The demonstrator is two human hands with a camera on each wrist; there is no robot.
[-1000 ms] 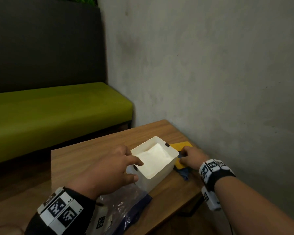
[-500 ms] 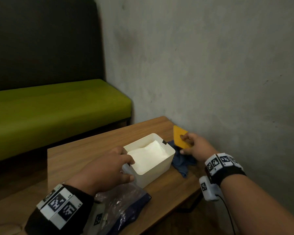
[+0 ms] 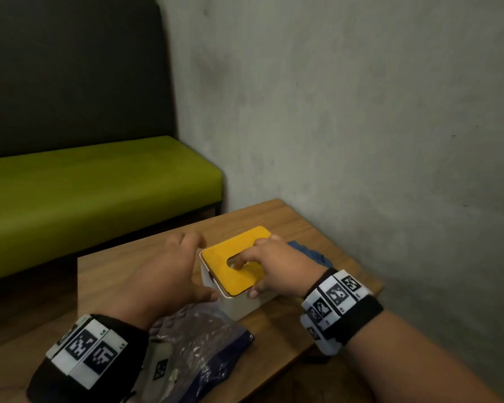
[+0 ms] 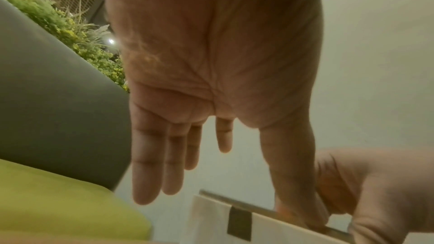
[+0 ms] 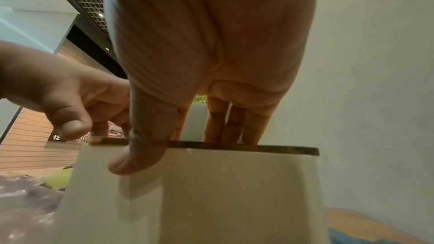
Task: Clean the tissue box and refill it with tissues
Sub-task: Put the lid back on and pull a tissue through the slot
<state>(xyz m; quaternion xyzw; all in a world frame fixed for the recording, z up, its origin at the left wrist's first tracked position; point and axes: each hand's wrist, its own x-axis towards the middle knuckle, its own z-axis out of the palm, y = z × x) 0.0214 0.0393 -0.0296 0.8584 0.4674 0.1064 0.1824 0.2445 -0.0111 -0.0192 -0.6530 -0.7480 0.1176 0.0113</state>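
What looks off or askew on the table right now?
Nothing is spilled or damaged. The yellow lid sits on the white box, roughly square with it, though whether it is fully seated cannot be told. A blue cloth lies crumpled behind the box, and a plastic bag overhangs the table's near edge.

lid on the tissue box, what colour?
Yellow-orange lid, with an oval slot in the middle, on the white tissue box. Clearest in the head view.

The white tissue box (image 3: 245, 301) is stood upright on the tabletop (image 3: 274, 219), and its yellow lid (image 3: 236, 263), with an oval slot, is laid flat on top.
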